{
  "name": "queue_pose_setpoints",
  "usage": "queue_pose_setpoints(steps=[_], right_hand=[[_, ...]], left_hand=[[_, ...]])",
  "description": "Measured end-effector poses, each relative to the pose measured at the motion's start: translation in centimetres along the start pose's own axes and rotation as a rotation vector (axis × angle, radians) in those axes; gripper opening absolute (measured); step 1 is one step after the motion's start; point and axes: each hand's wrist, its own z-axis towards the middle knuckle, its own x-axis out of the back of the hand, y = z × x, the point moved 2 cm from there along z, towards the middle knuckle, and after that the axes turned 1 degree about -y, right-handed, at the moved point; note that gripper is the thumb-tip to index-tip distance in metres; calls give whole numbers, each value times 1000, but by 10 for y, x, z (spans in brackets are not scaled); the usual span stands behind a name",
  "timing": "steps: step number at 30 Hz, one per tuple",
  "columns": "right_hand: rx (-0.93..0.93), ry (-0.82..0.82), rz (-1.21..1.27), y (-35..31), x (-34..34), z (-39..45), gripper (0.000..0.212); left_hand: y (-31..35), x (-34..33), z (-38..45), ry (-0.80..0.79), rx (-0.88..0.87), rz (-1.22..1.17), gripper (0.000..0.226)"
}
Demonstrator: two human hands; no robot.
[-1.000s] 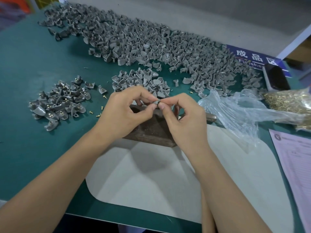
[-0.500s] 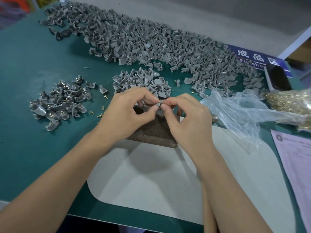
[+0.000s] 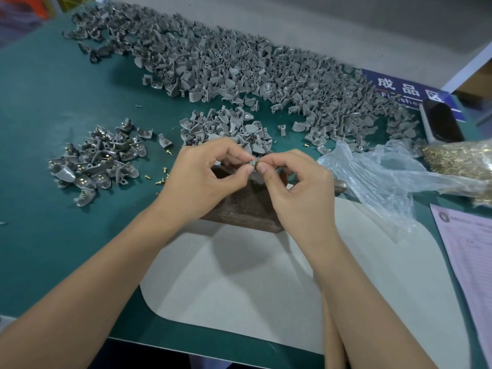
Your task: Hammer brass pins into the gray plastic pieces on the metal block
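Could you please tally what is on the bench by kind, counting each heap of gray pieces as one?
Heaps of gray plastic pieces: 3 (back heap, middle heap, left heap)
Single gray piece, pinched by left hand and right hand: 1
Metal block: 1
Bag of brass pins: 1
Black box: 1
Blue sign: 1
Paper form: 1
Total: 9

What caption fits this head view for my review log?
Both hands, left hand and right hand, pinch one gray plastic piece above the metal block.
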Motion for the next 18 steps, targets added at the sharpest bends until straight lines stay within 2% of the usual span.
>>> queue_pose_setpoints(steps=[9, 18], right_hand=[[-12, -82, 55, 2, 4, 3, 11], [-40, -34, 64, -3, 6, 4, 14]], left_hand=[[1, 0, 0, -37, 8, 2, 17], [-2, -1, 2, -47, 59, -46, 14]])
